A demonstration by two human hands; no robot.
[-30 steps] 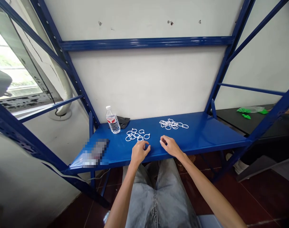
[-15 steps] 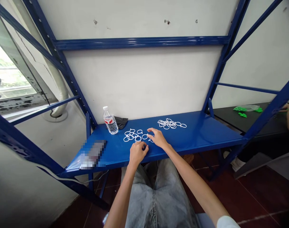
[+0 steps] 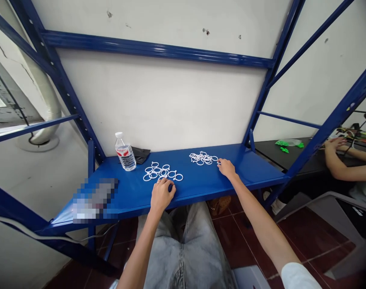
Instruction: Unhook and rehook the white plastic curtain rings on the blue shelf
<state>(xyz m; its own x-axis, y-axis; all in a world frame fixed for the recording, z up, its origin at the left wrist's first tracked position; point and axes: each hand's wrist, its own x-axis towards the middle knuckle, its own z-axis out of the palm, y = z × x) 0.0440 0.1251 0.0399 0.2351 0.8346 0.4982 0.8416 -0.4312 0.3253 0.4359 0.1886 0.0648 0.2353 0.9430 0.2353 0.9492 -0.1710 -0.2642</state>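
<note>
Two groups of white plastic rings with small eyelets, like curtain rings, lie on the blue shelf [image 3: 198,181]. My left hand [image 3: 163,194] rests at the shelf's front, fingers curled, just before the looser left group of rings [image 3: 153,175]. Its fingertips are partly hidden, so what they hold, if anything, does not show. At the right end of the denser pile of rings [image 3: 201,158], my right hand [image 3: 227,167] has its fingers drawn together around the edge of a white ring [image 3: 214,158].
Behind the left group stand a water bottle [image 3: 125,154] and a black pouch [image 3: 141,155]. A blurred-out flat object [image 3: 100,196] lies at the shelf's left. Blue posts frame both sides. At right, another person's arms [image 3: 339,160] rest at a black table [image 3: 267,154] with green pieces [image 3: 283,146].
My right hand has moved from the left group of rings to the right pile. The rings it was beside now lie uncovered. My left hand stays curled by its group; the view has turned right.
</note>
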